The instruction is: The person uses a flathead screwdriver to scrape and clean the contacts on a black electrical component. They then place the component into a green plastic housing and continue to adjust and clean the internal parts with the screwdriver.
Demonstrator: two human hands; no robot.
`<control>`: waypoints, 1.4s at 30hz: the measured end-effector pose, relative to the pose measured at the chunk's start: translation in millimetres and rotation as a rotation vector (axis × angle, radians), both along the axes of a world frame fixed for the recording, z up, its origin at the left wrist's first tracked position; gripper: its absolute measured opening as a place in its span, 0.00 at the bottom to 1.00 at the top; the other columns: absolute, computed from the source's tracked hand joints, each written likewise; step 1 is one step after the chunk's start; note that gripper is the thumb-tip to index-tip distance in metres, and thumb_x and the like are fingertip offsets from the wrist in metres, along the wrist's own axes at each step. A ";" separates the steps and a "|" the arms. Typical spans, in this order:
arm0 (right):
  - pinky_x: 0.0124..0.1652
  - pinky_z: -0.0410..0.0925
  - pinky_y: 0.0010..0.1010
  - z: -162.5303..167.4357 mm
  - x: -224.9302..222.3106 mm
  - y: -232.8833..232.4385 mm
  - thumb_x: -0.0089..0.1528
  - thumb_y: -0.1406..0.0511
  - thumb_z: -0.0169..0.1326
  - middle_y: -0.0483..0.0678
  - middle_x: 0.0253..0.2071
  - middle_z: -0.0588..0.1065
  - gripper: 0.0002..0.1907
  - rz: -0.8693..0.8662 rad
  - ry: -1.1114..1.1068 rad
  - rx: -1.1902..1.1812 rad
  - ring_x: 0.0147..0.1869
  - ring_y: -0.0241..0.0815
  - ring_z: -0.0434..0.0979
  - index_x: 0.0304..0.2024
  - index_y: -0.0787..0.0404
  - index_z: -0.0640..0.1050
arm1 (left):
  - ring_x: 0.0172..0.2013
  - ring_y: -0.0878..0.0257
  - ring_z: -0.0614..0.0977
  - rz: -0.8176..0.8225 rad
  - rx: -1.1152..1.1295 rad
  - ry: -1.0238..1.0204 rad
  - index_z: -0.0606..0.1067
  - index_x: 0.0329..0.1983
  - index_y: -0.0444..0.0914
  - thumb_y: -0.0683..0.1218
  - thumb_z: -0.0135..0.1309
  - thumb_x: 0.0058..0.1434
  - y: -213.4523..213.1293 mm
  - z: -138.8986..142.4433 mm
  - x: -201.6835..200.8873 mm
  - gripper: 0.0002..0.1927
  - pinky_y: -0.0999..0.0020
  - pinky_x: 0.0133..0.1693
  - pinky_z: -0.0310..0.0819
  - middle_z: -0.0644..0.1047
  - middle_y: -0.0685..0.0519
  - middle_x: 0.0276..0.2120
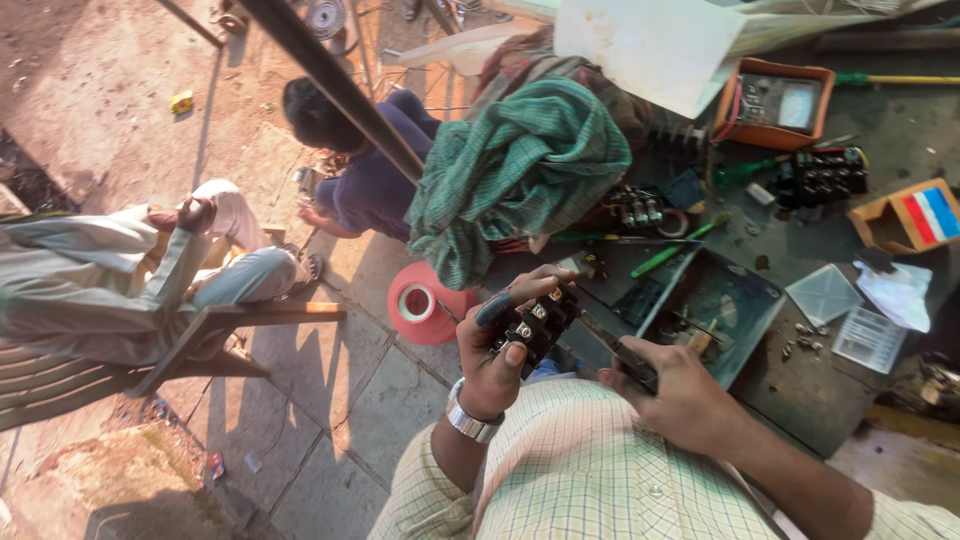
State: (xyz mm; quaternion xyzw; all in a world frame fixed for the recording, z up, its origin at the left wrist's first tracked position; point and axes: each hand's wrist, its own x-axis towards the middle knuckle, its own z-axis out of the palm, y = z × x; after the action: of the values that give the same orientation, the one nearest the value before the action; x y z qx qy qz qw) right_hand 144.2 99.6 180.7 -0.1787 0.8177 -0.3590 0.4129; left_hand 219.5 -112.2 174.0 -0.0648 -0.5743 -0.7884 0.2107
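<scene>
The left hand (497,350) grips a black terminal switch block (533,322); the right hand (672,388) closes on a screwdriver (612,343). A green checked cloth (520,170) and a metal tray (712,305) crowd the worktop (800,400).

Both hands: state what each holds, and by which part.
Left hand grips a black terminal block around its lower end. Right hand holds a screwdriver by its dark handle.

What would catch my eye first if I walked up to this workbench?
Probably the crumpled green checked cloth heaped at the bench's upper middle. Below it, the left hand grips a black electrical switch block, while the right hand holds a dark tool against it. An orange multimeter sits top right.
</scene>
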 end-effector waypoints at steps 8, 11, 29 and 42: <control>0.37 0.70 0.33 -38.9 -3.2 11.2 0.56 0.69 0.58 0.46 0.34 0.73 0.31 -0.088 -0.317 -0.204 0.37 0.36 0.74 0.63 0.54 0.73 | 0.60 0.46 0.80 0.087 0.283 -0.020 0.71 0.64 0.28 0.64 0.59 0.66 -7.8 -10.7 12.6 0.39 0.49 0.64 0.75 0.74 0.34 0.62; 0.44 0.71 0.35 -77.5 -1.6 21.8 0.59 0.70 0.57 0.51 0.37 0.77 0.37 -0.102 -0.538 -0.443 0.40 0.40 0.77 0.71 0.57 0.66 | 0.58 0.49 0.80 0.118 0.279 -0.034 0.72 0.65 0.28 0.67 0.58 0.65 -10.2 -15.1 12.3 0.42 0.52 0.62 0.75 0.74 0.35 0.62; 0.55 0.70 0.36 -71.3 -22.6 40.3 0.66 0.58 0.54 0.50 0.46 0.81 0.30 0.043 -0.300 0.030 0.54 0.44 0.78 0.70 0.55 0.70 | 0.68 0.49 0.73 0.040 0.537 0.007 0.56 0.78 0.30 0.71 0.55 0.65 -12.2 -14.4 -0.2 0.53 0.53 0.68 0.67 0.70 0.36 0.67; 0.49 0.72 0.33 24.5 -3.4 15.2 0.63 0.58 0.55 0.48 0.43 0.79 0.23 0.050 -0.158 -0.025 0.47 0.40 0.81 0.58 0.60 0.79 | 0.62 0.51 0.76 -0.099 0.328 -0.051 0.67 0.71 0.30 0.70 0.69 0.52 -7.8 8.8 -1.6 0.54 0.54 0.66 0.69 0.74 0.37 0.64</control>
State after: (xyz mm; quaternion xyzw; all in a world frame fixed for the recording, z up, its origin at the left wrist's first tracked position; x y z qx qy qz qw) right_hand 140.8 114.8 205.3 -0.1754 0.7733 -0.3718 0.4827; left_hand 217.9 -120.0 182.8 -0.0378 -0.4393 -0.8823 0.1645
